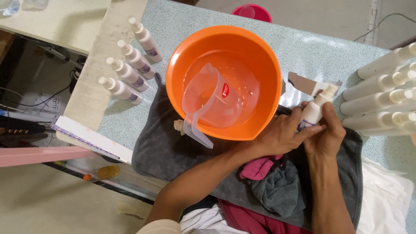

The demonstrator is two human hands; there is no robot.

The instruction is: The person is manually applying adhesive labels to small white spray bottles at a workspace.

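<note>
A small white spray bottle (pixel 315 108) with a purple label sits between both hands, just right of the orange basin (pixel 260 65). My left hand (pixel 281 134) wraps its lower body, fingers across the label. My right hand (pixel 327 136) grips it from the right, thumb up along the side. A clear plastic measuring jug (pixel 212 102) lies tilted inside the basin, its handle hanging over the near rim. Clear liquid shows in the basin's bottom.
Several labelled white spray bottles (pixel 130 73) stand in a row at the left. Several more white bottles (pixel 381 95) lie stacked at the right. A grey towel (pixel 164 147) lies under the basin, with pink and grey cloths (pixel 268 177) bunched near me. A pink container (pixel 252 12) is behind the basin.
</note>
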